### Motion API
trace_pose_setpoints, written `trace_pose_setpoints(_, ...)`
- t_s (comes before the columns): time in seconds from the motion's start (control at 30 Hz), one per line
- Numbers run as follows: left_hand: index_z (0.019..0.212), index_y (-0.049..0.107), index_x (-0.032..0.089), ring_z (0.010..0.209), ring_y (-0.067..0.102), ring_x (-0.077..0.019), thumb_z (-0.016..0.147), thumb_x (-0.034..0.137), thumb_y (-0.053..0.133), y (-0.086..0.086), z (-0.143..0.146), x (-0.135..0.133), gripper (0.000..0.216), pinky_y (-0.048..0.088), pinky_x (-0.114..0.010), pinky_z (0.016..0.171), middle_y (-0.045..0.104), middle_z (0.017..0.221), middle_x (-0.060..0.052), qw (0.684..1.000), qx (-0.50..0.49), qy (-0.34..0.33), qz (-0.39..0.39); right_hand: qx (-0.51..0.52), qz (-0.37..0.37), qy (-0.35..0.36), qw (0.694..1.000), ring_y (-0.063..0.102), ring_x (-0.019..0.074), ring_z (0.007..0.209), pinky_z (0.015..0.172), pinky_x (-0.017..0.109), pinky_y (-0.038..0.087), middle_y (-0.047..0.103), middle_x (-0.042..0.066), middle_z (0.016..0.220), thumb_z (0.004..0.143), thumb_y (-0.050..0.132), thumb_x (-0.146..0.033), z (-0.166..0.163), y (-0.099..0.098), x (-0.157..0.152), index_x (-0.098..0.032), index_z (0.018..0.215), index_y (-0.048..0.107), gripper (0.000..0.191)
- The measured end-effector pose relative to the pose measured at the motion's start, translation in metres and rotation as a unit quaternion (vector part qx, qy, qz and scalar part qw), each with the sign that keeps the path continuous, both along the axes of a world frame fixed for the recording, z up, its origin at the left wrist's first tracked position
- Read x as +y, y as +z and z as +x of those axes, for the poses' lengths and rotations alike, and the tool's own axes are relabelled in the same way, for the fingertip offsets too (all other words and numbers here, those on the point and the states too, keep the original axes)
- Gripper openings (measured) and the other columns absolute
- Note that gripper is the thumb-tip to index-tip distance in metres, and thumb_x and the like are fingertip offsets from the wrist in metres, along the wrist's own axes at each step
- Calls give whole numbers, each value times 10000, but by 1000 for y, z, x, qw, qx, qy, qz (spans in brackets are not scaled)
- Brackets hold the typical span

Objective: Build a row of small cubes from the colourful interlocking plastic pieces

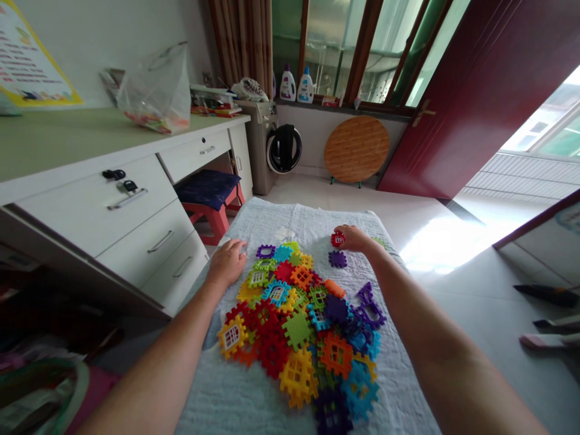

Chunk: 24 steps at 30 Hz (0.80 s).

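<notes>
A heap of coloured interlocking plastic tiles lies on a pale blue cloth spread on the floor. My left hand rests palm down on the cloth at the heap's left edge, fingers stretched toward a purple frame tile. My right hand reaches past the heap and its fingers are closed on a small red tile. A single purple tile lies just in front of that hand, apart from the heap.
A white desk with drawers stands at the left, a red stool tucked under it. A washing machine, a round wooden board and a dark red door line the back. Tools lie on the floor at right.
</notes>
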<state>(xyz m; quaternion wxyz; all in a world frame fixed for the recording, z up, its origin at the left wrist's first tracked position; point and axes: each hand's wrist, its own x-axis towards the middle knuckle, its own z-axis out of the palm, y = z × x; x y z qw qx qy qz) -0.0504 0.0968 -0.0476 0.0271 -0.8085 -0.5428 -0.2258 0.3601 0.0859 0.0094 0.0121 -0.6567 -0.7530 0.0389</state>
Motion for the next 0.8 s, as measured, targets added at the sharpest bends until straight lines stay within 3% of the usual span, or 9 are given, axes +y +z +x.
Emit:
trace_pose_setpoints(0.37, 1135, 622, 147, 1156, 550, -260, 827, 234, 415, 1, 0, 1, 382, 421, -389, 1031, 612, 1223, -133, 1000, -7, -3, -5, 52, 21, -8, 998, 581, 274, 1080, 903, 366, 441, 631, 113, 1227, 662, 756, -277, 4, 5, -4, -196, 1275, 540, 655)
trace_pose_setpoints(0.43, 1133, 621, 151, 1152, 551, -256, 825, 231, 413, 0, 0, 1, 381, 420, -386, 1031, 615, 1218, -127, 1000, -7, -2, -5, 115, 68, -31, 991, 600, 242, 1048, 888, 360, 459, 626, 100, 1233, 701, 711, -255, 14, 12, -11, -197, 1257, 541, 585)
trace_pose_setpoints(0.6, 1133, 619, 153, 1144, 557, -261, 821, 229, 413, 0, 0, 1, 381, 426, -396, 1024, 617, 1218, -126, 1000, -14, -3, -1, 268, 197, -115, 936, 637, 204, 903, 799, 353, 507, 682, 75, 1056, 759, 598, -219, 31, 23, -48, -186, 1130, 592, 372)
trace_pose_setpoints(0.7, 1129, 621, 152, 1144, 558, -269, 817, 232, 417, 0, 0, 1, 381, 430, -405, 1020, 620, 1213, -131, 1000, -17, -7, -1, 284, 179, -110, 936, 642, 192, 864, 776, 332, 506, 699, 66, 991, 777, 583, -219, 20, 18, -74, -189, 1077, 615, 303)
trace_pose_setpoints(0.8, 1131, 621, 141, 1147, 557, -271, 823, 240, 411, 0, -1, 1, 386, 428, -407, 1024, 615, 1217, -138, 1000, -13, -11, -2, 245, 145, -81, 955, 640, 190, 851, 804, 336, 487, 707, 50, 938, 786, 583, -205, -3, 7, -90, -199, 1036, 637, 255)
